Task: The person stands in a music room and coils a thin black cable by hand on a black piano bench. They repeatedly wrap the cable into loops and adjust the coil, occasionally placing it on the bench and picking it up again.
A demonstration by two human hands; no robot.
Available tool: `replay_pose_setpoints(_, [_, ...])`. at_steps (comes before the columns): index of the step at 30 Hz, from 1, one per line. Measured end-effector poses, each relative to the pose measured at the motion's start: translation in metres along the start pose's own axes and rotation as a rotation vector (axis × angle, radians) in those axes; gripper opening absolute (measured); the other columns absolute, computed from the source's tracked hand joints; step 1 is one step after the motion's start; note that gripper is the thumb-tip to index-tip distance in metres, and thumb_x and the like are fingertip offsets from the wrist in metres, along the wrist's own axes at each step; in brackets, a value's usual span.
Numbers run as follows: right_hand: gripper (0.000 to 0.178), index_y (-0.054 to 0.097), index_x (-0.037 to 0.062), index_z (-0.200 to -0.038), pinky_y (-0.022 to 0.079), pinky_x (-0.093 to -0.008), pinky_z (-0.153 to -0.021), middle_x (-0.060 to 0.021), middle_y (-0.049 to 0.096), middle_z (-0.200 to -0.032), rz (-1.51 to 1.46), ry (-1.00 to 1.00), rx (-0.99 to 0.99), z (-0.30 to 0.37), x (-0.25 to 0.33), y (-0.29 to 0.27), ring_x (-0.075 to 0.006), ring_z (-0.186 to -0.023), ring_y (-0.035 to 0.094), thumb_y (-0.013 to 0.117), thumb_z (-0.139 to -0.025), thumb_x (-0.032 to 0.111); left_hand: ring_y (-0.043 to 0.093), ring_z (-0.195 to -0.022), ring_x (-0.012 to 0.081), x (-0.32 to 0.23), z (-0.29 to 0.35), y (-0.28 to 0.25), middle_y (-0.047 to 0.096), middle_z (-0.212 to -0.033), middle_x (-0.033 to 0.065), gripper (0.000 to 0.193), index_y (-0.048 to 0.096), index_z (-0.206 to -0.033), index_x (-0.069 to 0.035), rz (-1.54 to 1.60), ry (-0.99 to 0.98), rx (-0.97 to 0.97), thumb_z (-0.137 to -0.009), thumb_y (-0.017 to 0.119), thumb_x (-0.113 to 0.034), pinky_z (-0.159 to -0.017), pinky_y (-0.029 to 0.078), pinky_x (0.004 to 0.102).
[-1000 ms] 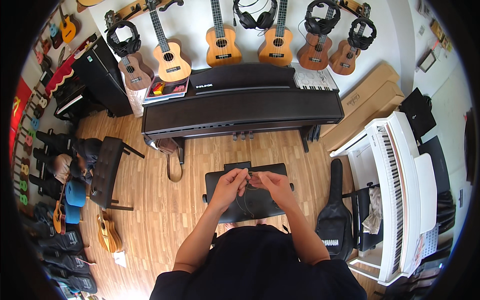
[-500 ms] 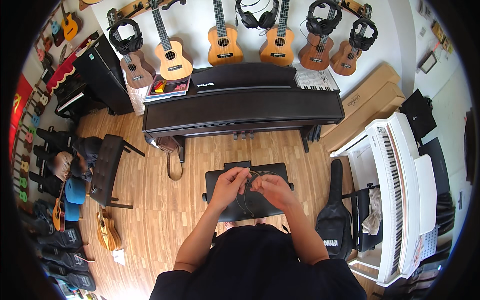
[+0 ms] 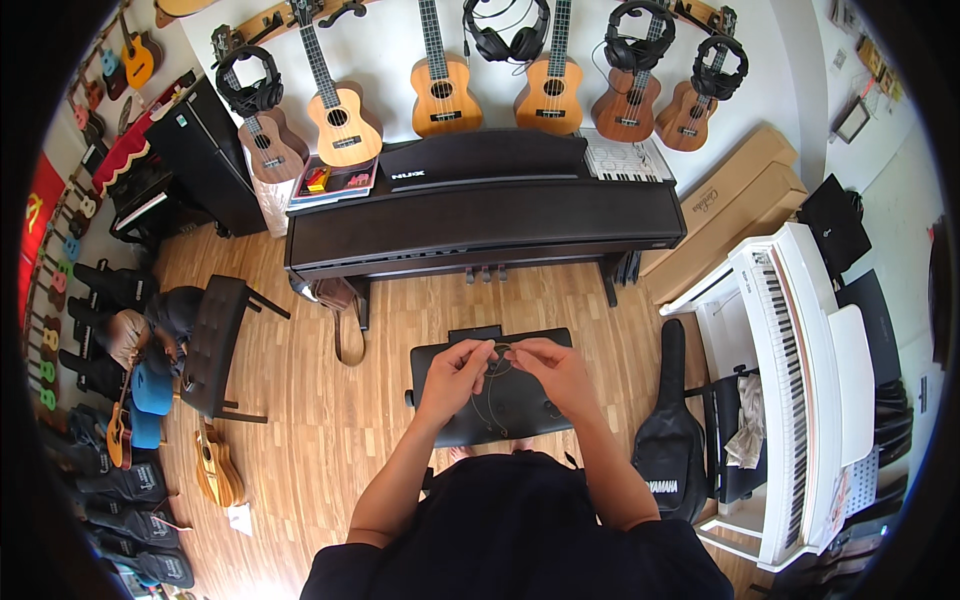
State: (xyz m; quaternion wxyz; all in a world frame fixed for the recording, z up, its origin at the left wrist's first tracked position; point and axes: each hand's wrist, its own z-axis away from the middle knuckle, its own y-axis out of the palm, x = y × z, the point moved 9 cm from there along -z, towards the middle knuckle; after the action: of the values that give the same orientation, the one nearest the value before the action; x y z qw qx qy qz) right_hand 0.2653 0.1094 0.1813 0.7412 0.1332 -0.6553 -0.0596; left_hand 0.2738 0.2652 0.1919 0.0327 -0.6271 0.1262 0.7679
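A thin brass-coloured guitar string [image 3: 492, 384] is looped between my two hands, above a black padded bench [image 3: 528, 412]. My left hand [image 3: 452, 382] pinches one side of the loop between thumb and fingers. Opposite it, my right hand [image 3: 551, 373] pinches the string too, its fingertips close to the left ones. A small coil shows between the fingertips, and thin loose lengths hang below against the black seat. Exactly where the string's ends lie is too fine to make out.
Beyond the bench stands a dark digital piano [image 3: 480, 225], with ukuleles [image 3: 442, 100] and headphones hanging above. A white piano [image 3: 785, 400] and a black guitar bag [image 3: 670, 450] are at right. At left, a person [image 3: 130, 335] sits near a tufted bench [image 3: 212, 345] and an acoustic guitar [image 3: 216, 468].
My right hand has turned and its curled fingers have straightened into a fingertip pinch. The string's loop between the hands looks smaller. My left hand has shifted only slightly.
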Motion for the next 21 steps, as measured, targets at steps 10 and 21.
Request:
replay_pose_setpoints(10, [0.021,0.064,-0.0036,-0.110,0.053,-0.0329,-0.087,-0.0093,0.067,-0.101,-0.533,0.145,0.120,0.003,-0.037,0.014,-0.0203,-0.100,0.063,0.057,-0.094,0.009,0.046,-0.051,0.0060,0.005,0.001,0.006,0.050,-0.060,-0.0022,0.024,0.064,-0.093,0.001,0.051,-0.002,-0.009,-0.097,0.056,-0.021,-0.048,0.038,0.0212])
replay_pose_setpoints(21, [0.018,0.064,-0.0039,-0.106,0.055,-0.0311,-0.077,-0.0100,0.065,-0.100,0.018,0.010,0.118,0.005,-0.001,0.014,-0.0167,-0.089,0.063,0.061,-0.090,0.002,0.047,-0.051,0.0037,-0.023,0.010,-0.009,0.056,-0.064,-0.0009,0.021,0.066,-0.097,0.000,-0.173,0.209,-0.164,-0.097,0.057,-0.019,-0.047,0.037,0.0202])
